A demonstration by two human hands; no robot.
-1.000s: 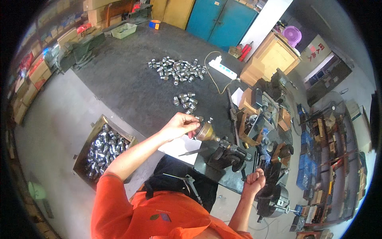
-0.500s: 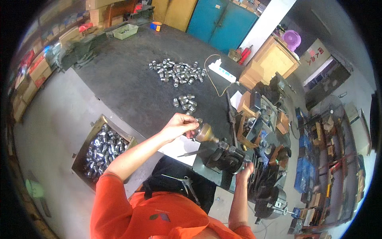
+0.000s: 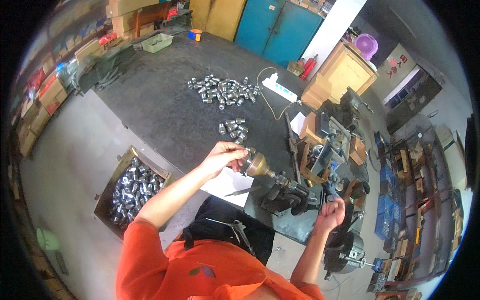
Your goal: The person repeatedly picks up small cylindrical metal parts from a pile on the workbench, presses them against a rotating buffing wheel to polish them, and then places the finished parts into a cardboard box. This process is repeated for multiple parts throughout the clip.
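Note:
My left hand [image 3: 226, 158] is closed, thumb and fingers pinching a small silvery metal fitting [image 3: 251, 150] against the wide end of a brass-coloured cone [image 3: 258, 165]. The cone's narrow end joins a black clamp-like bench device [image 3: 287, 196] at the table's front edge. My right hand [image 3: 332, 215] is curled closed, to the right of that device and apart from its body. What its fingers hold, if anything, is hidden. A white sheet [image 3: 227, 186] with a dark, slim file-like tool [image 3: 243, 190] on it lies below my left hand.
Loose metal fittings form a large pile [image 3: 222, 92] and a small group [image 3: 233, 129] on the dark table [image 3: 155, 95]. A wooden crate [image 3: 102, 205] of fittings stands at left. A power strip [image 3: 280, 89], a long dark bar [image 3: 292, 145] and a cluttered box [image 3: 314, 167] are to the right.
My right hand has moved right, away from the black device's near end, and its fingers are curled. My left hand stays at the cone with the fitting.

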